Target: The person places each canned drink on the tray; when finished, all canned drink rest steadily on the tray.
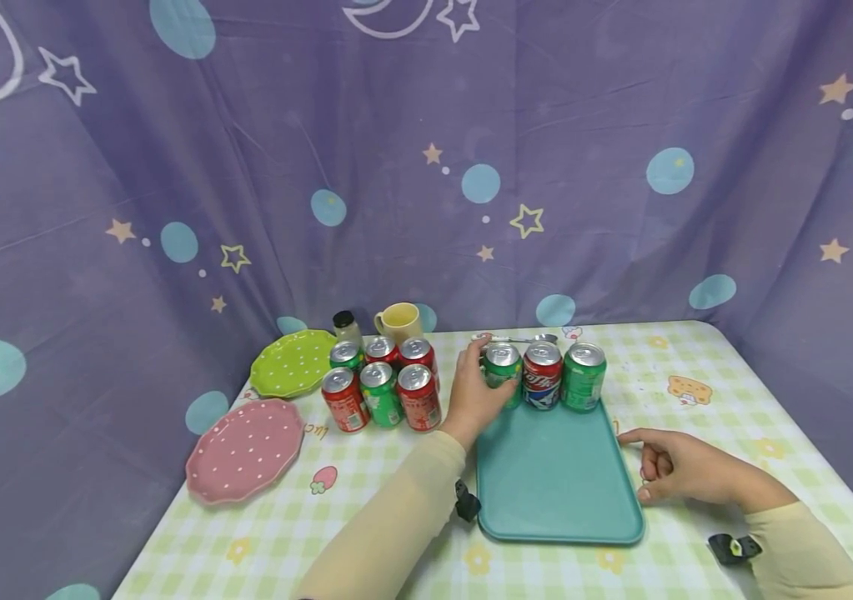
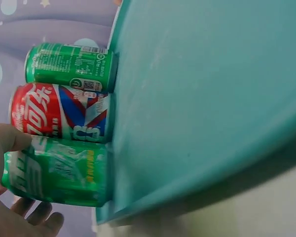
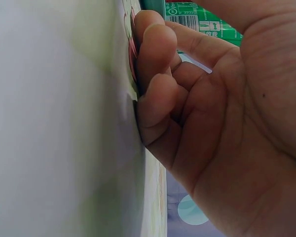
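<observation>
A teal tray (image 1: pixel 557 483) lies on the table with three soda cans standing in a row along its far end. My left hand (image 1: pixel 474 387) is around the leftmost green can (image 1: pixel 503 373), thumb on its near side; the left wrist view shows the fingers (image 2: pixel 39 217) on the other side. Beside it stands a red, white and blue cola can (image 1: pixel 542 379), then another green can (image 1: pixel 584 379) at the far right corner. My right hand (image 1: pixel 684 471) rests on the tablecloth by the tray's right edge, index fingertip at the rim, other fingers loosely curled, holding nothing.
Several red and green cans (image 1: pixel 381 387) stand grouped left of the tray. Farther left lie a pink dotted plate (image 1: pixel 246 450) and a green dotted plate (image 1: pixel 293 364). A yellow mug (image 1: pixel 399 321), a black-capped jar (image 1: pixel 346 327) and a spoon (image 1: pixel 539 338) are at the back.
</observation>
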Demonstrator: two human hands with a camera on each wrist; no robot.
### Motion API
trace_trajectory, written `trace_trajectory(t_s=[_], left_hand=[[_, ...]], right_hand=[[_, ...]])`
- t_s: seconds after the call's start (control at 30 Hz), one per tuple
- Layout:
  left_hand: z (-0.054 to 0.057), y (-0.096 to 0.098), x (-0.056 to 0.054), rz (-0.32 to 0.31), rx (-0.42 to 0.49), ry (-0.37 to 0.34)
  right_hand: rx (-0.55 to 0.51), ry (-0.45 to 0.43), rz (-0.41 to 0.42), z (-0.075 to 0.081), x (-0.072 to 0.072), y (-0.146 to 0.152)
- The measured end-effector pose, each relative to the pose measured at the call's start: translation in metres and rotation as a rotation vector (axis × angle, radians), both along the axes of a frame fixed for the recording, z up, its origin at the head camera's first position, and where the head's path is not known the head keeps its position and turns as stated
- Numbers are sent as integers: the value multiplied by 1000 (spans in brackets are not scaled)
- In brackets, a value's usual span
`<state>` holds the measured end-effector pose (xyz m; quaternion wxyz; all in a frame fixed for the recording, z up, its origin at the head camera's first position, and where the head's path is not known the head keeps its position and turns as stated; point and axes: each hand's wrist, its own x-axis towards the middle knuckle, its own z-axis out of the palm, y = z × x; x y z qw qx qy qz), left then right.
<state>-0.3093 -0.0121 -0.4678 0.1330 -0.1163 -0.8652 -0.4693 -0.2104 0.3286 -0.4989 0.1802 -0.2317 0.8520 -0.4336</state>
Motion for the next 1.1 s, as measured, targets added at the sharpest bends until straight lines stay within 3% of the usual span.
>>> trace_trajectory(t_s=[0.17, 0.33, 0.5, 0.73, 0.9, 1.1], left_hand=[[23, -9, 16, -46, 10, 82], [48, -31, 32, -100, 67, 189], [59, -67, 43, -91, 123, 284], [52, -129, 57, -19, 180, 329], [43, -170, 58, 108, 140, 327], [29, -211, 55, 252, 176, 323]], right_hand=[[-20, -13, 8, 2, 0, -1], [-40, -25, 4, 3, 1, -3], [-37, -23, -1, 3, 2, -3], [-31, -12, 11, 1, 1, -2], [-32, -14, 3, 0, 1, -1], [-43, -9, 10, 0, 1, -1]])
